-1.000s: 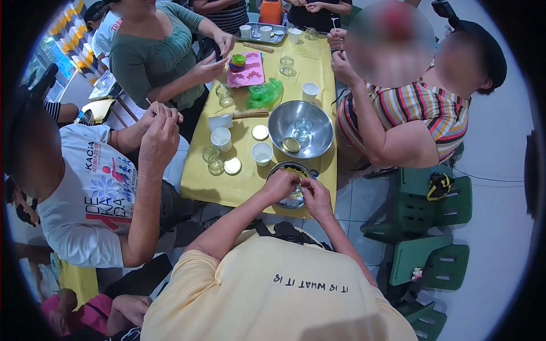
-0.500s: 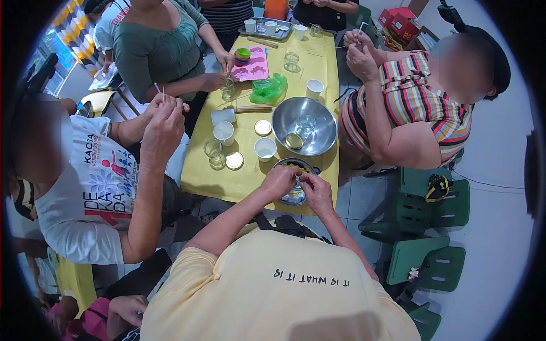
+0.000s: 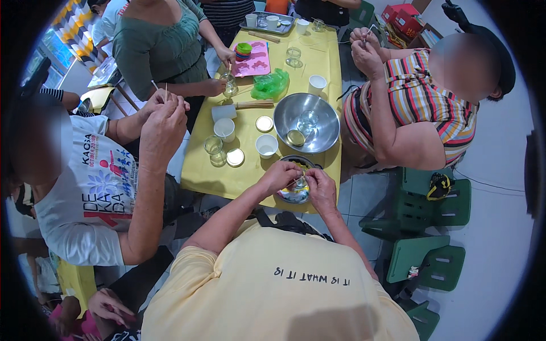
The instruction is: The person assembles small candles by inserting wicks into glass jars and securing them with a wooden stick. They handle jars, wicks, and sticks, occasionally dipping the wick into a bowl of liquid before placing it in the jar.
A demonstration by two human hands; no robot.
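Note:
My left hand [image 3: 281, 175] and my right hand [image 3: 322, 189] meet above a small round metal bowl [image 3: 318, 165] at the near edge of the table. Fingertips of both are pinched together around something thin and pale, stick-like, too small to name surely. Beneath them, the bowl holds patches of yellow, white and blue, partly hidden by my fingers. Just beyond it stands a large steel mixing bowl [image 3: 330, 136] with a glass jar [image 3: 307, 123] and a gold lid [image 3: 295, 137] inside.
White paper cups [image 3: 267, 146], a glass jar [image 3: 214, 149], gold lids [image 3: 235, 157], a stick bundle [image 3: 254, 104], a green plastic bag [image 3: 271, 84] and a pink mold [image 3: 259, 58] occupy the yellow-covered table [image 3: 199, 181]. Co-workers stand left, right and beyond. Green chairs [image 3: 418, 264] are at right.
My hands have shifted slightly, and more of the small bowl's contents shows below them. The thin piece between my fingertips is now visible. At lower left, another person's hand has spread its fingers.

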